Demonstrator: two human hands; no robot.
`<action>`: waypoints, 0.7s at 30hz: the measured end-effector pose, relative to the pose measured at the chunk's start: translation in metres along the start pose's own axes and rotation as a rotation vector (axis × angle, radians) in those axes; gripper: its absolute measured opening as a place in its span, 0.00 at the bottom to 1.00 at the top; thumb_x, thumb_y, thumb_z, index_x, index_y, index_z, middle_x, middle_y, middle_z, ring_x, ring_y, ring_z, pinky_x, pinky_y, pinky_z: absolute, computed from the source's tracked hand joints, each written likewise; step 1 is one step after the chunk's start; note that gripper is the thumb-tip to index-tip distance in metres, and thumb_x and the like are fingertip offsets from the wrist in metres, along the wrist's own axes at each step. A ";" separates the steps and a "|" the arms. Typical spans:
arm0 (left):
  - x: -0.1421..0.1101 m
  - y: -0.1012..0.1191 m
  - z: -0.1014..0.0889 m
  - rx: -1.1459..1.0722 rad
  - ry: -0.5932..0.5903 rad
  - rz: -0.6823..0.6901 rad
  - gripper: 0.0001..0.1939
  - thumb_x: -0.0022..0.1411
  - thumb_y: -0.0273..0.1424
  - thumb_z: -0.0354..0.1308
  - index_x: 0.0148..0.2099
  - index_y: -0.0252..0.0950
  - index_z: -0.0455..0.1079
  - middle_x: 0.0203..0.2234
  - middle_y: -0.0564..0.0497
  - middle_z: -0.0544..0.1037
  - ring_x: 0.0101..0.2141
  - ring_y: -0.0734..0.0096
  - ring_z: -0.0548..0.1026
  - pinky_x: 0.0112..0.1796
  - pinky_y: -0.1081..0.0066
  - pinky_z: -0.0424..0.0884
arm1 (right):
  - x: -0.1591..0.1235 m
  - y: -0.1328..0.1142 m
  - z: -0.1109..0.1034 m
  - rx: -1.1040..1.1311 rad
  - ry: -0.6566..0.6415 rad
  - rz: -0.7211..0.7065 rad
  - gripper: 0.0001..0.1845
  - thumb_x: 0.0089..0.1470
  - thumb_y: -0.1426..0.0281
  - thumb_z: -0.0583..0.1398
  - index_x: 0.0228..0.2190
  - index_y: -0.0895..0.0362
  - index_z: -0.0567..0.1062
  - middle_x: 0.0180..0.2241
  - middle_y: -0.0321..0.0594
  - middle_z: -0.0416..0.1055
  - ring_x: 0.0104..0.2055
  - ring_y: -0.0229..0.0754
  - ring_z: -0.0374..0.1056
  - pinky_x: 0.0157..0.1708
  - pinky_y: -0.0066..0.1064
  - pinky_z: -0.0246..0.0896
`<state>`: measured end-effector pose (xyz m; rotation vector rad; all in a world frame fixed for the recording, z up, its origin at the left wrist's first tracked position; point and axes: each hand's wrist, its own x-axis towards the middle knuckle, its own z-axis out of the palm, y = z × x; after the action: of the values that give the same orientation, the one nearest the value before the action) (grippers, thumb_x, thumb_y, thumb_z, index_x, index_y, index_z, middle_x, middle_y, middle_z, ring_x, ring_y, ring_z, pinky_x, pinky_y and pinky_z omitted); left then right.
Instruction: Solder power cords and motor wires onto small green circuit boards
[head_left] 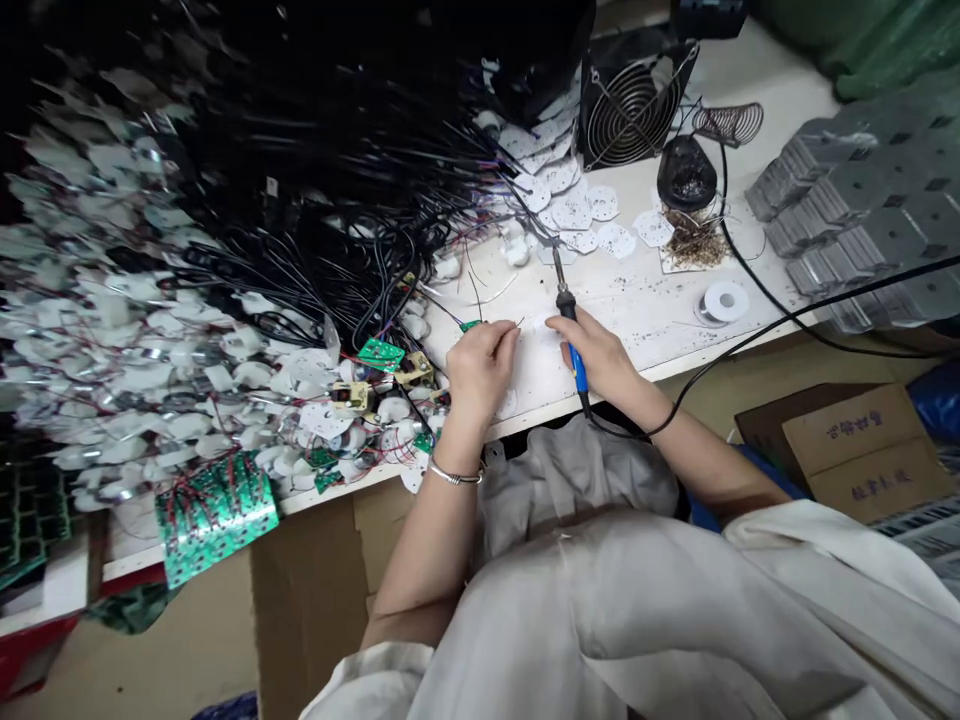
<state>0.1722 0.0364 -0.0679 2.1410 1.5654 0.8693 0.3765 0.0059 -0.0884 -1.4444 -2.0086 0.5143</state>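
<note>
The right hand (592, 355) wraps firmly around a blue-handled soldering iron (571, 335), held like a pen with its tip toward 12 o'clock. The left hand (480, 370) is pinched narrowly just beside a small green circuit board (471, 325) with thin wires, though I can't tell whether it is holding the board. Both hands work over a white workbench (637, 315), with a solder spool (724, 302) at 2 o'clock and a heap of wired white boards (187, 340) at 9 o'clock.
</note>
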 end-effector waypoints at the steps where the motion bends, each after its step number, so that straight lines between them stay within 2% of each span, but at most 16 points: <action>1: 0.000 -0.001 0.001 0.016 -0.014 0.031 0.10 0.69 0.32 0.55 0.41 0.36 0.78 0.34 0.47 0.81 0.37 0.67 0.79 0.42 0.69 0.73 | 0.000 0.002 0.000 0.007 -0.006 0.000 0.23 0.63 0.75 0.50 0.55 0.48 0.70 0.53 0.44 0.73 0.48 0.42 0.73 0.46 0.34 0.72; 5: -0.002 0.004 0.009 0.052 -0.030 0.029 0.11 0.69 0.33 0.56 0.42 0.36 0.80 0.33 0.47 0.77 0.36 0.66 0.75 0.41 0.67 0.72 | 0.000 0.007 0.002 -0.028 -0.010 -0.036 0.22 0.63 0.74 0.51 0.55 0.51 0.71 0.49 0.44 0.75 0.48 0.44 0.74 0.46 0.36 0.73; 10: -0.003 0.009 0.021 -0.092 0.001 -0.087 0.09 0.65 0.29 0.58 0.39 0.35 0.80 0.32 0.50 0.74 0.34 0.70 0.74 0.39 0.71 0.73 | 0.003 0.005 0.003 -0.017 0.021 -0.045 0.19 0.64 0.73 0.51 0.53 0.52 0.73 0.47 0.45 0.76 0.48 0.45 0.75 0.46 0.36 0.73; 15: 0.002 0.008 0.024 -0.099 -0.088 -0.104 0.08 0.63 0.27 0.55 0.37 0.36 0.77 0.36 0.49 0.79 0.38 0.68 0.76 0.41 0.69 0.74 | -0.010 0.004 -0.013 0.102 0.230 -0.089 0.14 0.67 0.65 0.55 0.50 0.52 0.76 0.43 0.44 0.80 0.44 0.42 0.77 0.46 0.34 0.74; 18: 0.007 0.008 0.023 -0.050 -0.149 -0.073 0.07 0.62 0.26 0.55 0.36 0.36 0.75 0.37 0.48 0.80 0.39 0.65 0.76 0.43 0.67 0.73 | -0.026 0.004 -0.022 0.164 0.355 -0.068 0.18 0.67 0.60 0.55 0.54 0.48 0.74 0.35 0.39 0.79 0.36 0.42 0.76 0.41 0.37 0.74; 21: 0.012 0.009 0.020 -0.007 -0.216 -0.038 0.08 0.63 0.27 0.54 0.36 0.36 0.75 0.39 0.46 0.80 0.40 0.63 0.76 0.42 0.66 0.73 | -0.037 0.003 -0.022 0.274 0.449 -0.038 0.20 0.67 0.56 0.54 0.55 0.46 0.75 0.34 0.38 0.79 0.32 0.42 0.74 0.35 0.38 0.73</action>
<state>0.1944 0.0463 -0.0738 2.1133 1.4867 0.6069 0.4014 -0.0292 -0.0832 -1.2222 -1.5426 0.3881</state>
